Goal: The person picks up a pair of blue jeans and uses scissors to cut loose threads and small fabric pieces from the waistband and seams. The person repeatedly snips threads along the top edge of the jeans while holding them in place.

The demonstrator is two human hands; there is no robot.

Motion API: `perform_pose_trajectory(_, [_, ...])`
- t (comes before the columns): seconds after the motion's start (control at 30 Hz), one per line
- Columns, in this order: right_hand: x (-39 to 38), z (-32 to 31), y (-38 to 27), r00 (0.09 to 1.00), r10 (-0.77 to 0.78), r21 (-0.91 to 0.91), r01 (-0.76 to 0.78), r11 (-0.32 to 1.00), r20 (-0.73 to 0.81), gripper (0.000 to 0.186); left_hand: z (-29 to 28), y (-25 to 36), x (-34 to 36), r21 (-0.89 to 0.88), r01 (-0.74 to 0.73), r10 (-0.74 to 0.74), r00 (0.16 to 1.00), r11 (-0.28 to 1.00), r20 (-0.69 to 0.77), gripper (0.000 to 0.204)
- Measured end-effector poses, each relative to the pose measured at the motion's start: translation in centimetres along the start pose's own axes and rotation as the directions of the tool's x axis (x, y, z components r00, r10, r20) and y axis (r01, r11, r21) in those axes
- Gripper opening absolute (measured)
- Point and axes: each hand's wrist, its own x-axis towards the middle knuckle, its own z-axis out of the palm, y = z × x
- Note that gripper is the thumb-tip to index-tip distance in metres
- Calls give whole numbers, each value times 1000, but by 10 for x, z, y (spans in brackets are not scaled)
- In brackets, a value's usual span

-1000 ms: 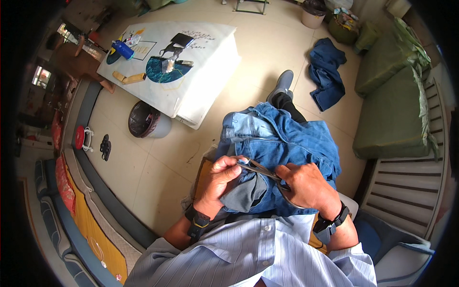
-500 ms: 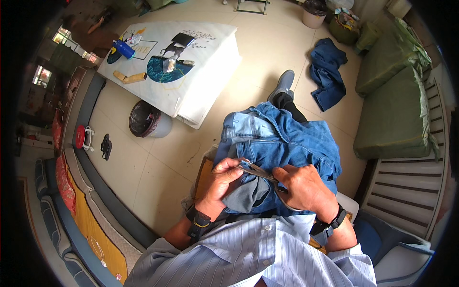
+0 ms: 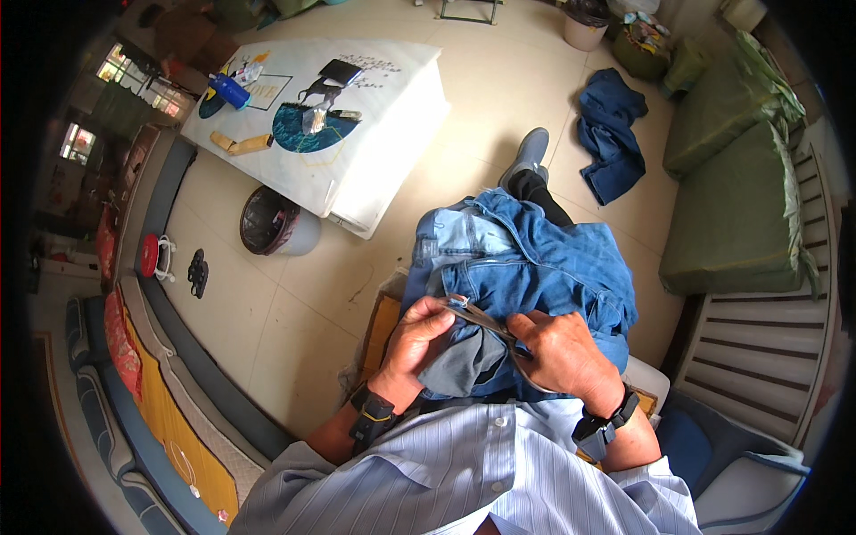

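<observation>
Your right hand [image 3: 571,352] is closed around the handles of the metal scissors [image 3: 486,321]; whether the blades are parted cannot be told. Your left hand [image 3: 412,343] has thumb and forefinger pinched on the blue denim garment [image 3: 544,276] beside the blade tips; the exact fold is too small to verify.

The garment lies across your lap, under both hands. The scissors' long axis runs from your right hand leftward and slightly away from your body, so the tips point at your left fingertips, the nearer hand to them. Grey lining cloth [image 3: 466,361] hangs just below the blades, on your side.

The garment's left edge is near your left hand; beyond it, tiled floor [image 3: 312,308] gives room toward the waste bin [image 3: 308,234], well apart. The white table [image 3: 406,116] stands well apart, ahead-left.
</observation>
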Motion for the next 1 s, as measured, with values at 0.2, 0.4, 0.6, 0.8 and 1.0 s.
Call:
perform_pose_trajectory(0.2, [2, 5, 2, 998, -31, 1, 31, 1000, -56, 18, 4, 3, 2, 40, -47, 45, 997, 998, 63, 5])
perform_pose_trajectory(0.4, [1, 12, 2, 993, -45, -24, 43, 999, -110, 19, 8, 6, 0, 42, -40, 36, 996, 998, 86, 6])
perform_pose_trajectory(0.6, [0, 14, 3, 993, -46, -22, 44, 999, -110, 20, 8, 4, -1, 30, -26, 25, 999, 999, 41, 7])
perform_pose_trajectory(0.8, [0, 5, -2, 997, -31, -39, 28, 999, -76, 22, 6, -1, -1, -68, -31, 34, 999, 997, 41, 9])
perform_pose_trajectory(1.0, [2, 7, -1, 995, -50, -65, 44, 997, -84, 23, 4, 0, -2, -16, 18, -18, 1000, 1000, 25, 16])
